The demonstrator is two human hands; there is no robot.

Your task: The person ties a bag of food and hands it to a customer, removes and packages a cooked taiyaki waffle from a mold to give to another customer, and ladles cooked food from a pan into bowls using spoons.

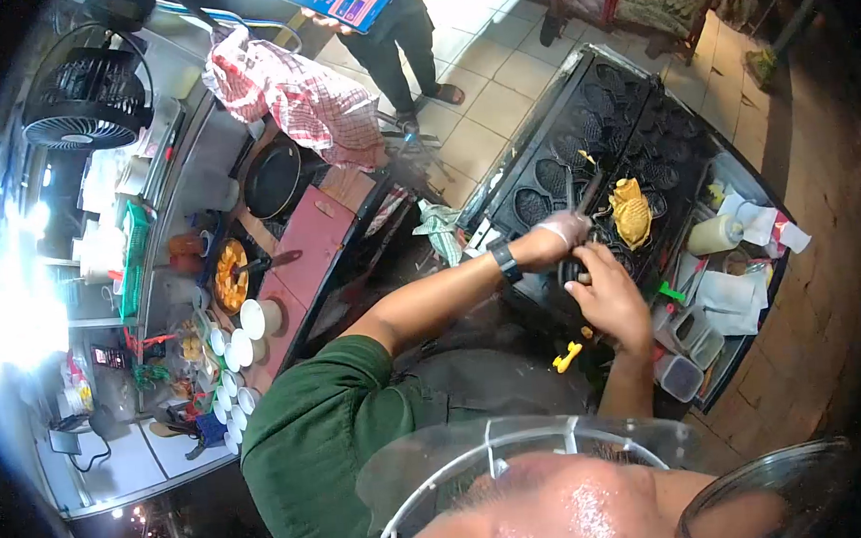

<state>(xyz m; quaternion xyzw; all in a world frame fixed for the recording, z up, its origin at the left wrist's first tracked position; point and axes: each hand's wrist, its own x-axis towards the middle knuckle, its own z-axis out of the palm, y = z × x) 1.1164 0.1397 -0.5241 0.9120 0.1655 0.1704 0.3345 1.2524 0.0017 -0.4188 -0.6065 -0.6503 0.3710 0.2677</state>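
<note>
My left hand (pixel 559 237), with a dark watch at the wrist, is closed over the near edge of the black fish-mould griddle (pixel 549 175). Thin dark metal rods rise from its grip, perhaps a tool or mould handle. Just below it, my right hand (pixel 609 293) curls its fingers around a dark handle (pixel 570 268) at the griddle's front. A golden fish-shaped waffle (pixel 631 214) lies on the moulds, above and right of my right hand. What sits inside each palm is partly hidden.
Right of the griddle, a side tray holds a squeeze bottle (pixel 715 235), papers (pixel 732 295) and plastic tubs (pixel 679 377). On the left stand a frying pan (pixel 272 180), a pan of orange food (pixel 232 277) and white cups (pixel 254 319). A person (pixel 401 59) stands beyond, holding a blue card (pixel 340 0).
</note>
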